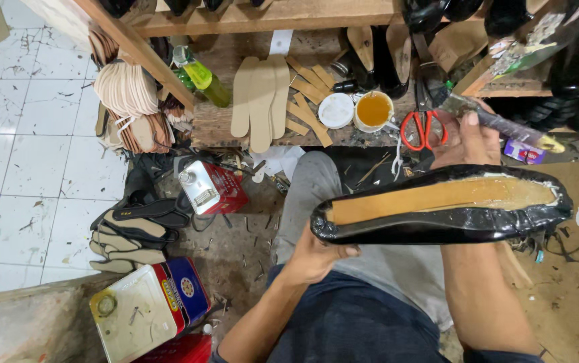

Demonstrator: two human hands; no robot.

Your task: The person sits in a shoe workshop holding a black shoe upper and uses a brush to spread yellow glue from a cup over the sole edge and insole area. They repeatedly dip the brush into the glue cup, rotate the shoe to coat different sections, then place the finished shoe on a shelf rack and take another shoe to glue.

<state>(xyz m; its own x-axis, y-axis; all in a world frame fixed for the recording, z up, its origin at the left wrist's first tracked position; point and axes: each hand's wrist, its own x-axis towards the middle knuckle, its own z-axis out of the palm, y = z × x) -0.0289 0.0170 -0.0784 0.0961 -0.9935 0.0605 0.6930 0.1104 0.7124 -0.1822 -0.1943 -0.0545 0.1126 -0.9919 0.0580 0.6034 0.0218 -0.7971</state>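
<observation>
A glossy black shoe upper [437, 225] lies bottom-up across the middle right, showing a tan insole smeared with yellowish glue. My left hand [316, 255] grips its heel end from below. My right hand [467, 138] is just behind the shoe and holds a glue-caked brush [504, 124], whose yellow tip points right, above the toe end. A small cup of amber glue [374, 109] stands on the wooden bench behind.
On the bench [215, 124] lie tan insoles [261, 101], wooden strips, a white lid, red-handled scissors [424, 129] and a green bottle [202, 75]. Stacked insoles [128, 91] hang at left. Tin cans [148, 309] and black soles [138, 228] sit on the floor.
</observation>
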